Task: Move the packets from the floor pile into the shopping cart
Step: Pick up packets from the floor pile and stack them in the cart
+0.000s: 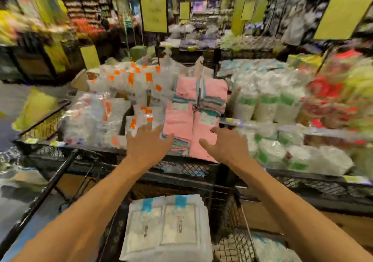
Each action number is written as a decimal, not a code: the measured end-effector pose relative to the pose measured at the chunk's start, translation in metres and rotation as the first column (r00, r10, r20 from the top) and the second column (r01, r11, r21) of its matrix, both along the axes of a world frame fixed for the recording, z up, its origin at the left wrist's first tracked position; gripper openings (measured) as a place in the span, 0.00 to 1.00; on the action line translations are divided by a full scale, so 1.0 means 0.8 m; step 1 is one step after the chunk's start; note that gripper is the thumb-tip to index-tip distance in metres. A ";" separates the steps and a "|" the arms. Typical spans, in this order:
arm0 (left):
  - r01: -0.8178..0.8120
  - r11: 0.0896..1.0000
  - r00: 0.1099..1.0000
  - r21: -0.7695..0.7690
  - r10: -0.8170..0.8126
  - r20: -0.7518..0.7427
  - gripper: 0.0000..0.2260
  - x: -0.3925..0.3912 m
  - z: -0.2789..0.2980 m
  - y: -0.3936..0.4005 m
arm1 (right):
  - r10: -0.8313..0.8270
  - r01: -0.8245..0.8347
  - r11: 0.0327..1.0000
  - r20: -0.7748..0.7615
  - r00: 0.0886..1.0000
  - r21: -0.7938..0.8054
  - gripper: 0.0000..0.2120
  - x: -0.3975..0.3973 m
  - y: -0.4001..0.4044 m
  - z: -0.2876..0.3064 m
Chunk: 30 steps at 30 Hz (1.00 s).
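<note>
Both my arms reach forward over a black wire shopping cart [232, 217]. My left hand [148, 143] and my right hand [227, 145] are open with fingers spread, each holding nothing, just short of a stack of pink packets [191, 120] on a black mesh shelf. A white packet with blue labels [167, 229] lies in the cart below my arms. The view is blurred; no floor pile is visible.
Clear plastic packs with orange labels [129, 92] fill the shelf left of the pink stack. Stacked white cups and plates with green labels [268, 108] sit to the right. The black mesh shelf edge [181, 168] runs between the cart and the goods. Yellow signs [154, 5] hang behind.
</note>
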<state>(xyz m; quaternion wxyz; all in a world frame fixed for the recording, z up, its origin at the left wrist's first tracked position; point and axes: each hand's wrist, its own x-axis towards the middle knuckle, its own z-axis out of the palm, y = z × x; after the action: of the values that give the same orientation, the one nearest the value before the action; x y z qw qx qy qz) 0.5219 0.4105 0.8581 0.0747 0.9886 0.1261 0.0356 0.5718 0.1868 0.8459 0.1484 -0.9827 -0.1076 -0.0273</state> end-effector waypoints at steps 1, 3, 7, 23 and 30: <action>0.033 0.999 0.999 0.006 -0.033 0.016 0.31 -0.002 0.015 -0.009 | -0.039 0.039 0.999 0.020 0.999 0.002 0.32 -0.010 -0.011 0.014; 0.103 0.994 0.994 0.025 -0.104 0.042 0.30 -0.008 0.039 -0.029 | -0.116 0.115 0.993 0.061 0.991 0.021 0.29 -0.035 -0.033 0.039; 0.253 0.966 0.961 0.051 -0.257 0.100 0.28 -0.019 0.072 -0.070 | -0.267 0.264 0.963 0.086 0.960 0.047 0.31 -0.097 -0.078 0.077; 0.829 0.560 0.559 0.004 -0.827 0.057 0.29 -0.187 0.067 -0.347 | -0.830 0.831 0.556 0.076 0.552 0.031 0.35 -0.452 -0.289 0.086; 0.907 0.422 0.422 0.013 -0.907 0.016 0.31 -0.270 0.037 -0.496 | -0.934 0.932 0.355 0.057 0.352 0.066 0.33 -0.593 -0.411 0.047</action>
<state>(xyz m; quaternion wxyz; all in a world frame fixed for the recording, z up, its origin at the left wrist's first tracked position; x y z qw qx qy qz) 0.3063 0.0138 0.8881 0.0823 0.9009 -0.4261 0.0002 0.0972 -0.1424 0.8834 0.1129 -0.8661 0.4634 -0.1495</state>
